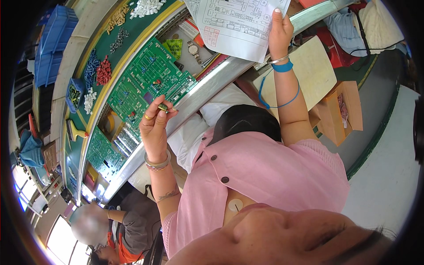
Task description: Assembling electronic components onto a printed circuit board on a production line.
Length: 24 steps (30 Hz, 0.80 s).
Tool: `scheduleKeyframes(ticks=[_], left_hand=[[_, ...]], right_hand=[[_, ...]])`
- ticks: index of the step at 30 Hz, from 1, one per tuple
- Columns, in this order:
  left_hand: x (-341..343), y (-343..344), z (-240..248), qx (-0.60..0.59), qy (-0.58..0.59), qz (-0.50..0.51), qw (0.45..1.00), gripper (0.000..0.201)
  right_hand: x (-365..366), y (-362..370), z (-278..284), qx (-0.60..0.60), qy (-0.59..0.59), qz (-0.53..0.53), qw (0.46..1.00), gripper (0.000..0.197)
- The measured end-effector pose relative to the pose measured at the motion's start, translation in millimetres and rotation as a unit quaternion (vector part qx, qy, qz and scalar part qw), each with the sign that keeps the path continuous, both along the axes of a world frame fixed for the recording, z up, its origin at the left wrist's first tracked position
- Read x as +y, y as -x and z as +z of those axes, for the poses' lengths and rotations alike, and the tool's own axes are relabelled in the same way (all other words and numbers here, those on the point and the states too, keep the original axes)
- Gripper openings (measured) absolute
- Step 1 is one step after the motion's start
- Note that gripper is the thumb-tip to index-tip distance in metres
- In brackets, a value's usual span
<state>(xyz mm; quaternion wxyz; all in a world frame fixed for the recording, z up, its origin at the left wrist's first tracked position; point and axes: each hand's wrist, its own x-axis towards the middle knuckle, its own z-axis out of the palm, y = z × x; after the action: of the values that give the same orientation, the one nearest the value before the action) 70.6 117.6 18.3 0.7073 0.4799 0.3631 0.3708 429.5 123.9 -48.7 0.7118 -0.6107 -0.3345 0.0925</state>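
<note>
My left hand (154, 123) is raised with its fingers pinched on a small yellowish component (163, 107), just below a large green circuit board (150, 75) lying on the conveyor line. My right hand (280, 33) is held up at the top and grips the lower edge of a white sheet with a printed diagram (234, 22). A blue wrist strap with a coiled cord (282, 67) runs around my right wrist. A bangle sits on my left wrist.
A green shelf (132, 26) behind the line holds heaps of small parts in blue, red, white and yellow. A wristwatch (193, 48) lies by the board. More green boards (104, 152) lie further down the line. Another person (119, 225) sits at lower left. A cardboard box (340, 110) stands to the right.
</note>
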Motion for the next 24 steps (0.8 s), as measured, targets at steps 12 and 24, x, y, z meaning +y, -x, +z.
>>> scheduleKeyframes(ticks=[12, 24], left_hand=[[-0.8, -5.8, 3.0, -0.015, -0.005, -0.011, 1.0, 0.036], [-1.6, -3.3, -1.2, -0.02, 0.004, -0.033, 0.999, 0.032]], right_hand=[[-2.8, -3.0, 1.3, 0.004, 0.03, -0.023, 0.999, 0.036], [1.9, 6.9, 10.2, 0.025, -0.016, -0.014, 0.999, 0.04]])
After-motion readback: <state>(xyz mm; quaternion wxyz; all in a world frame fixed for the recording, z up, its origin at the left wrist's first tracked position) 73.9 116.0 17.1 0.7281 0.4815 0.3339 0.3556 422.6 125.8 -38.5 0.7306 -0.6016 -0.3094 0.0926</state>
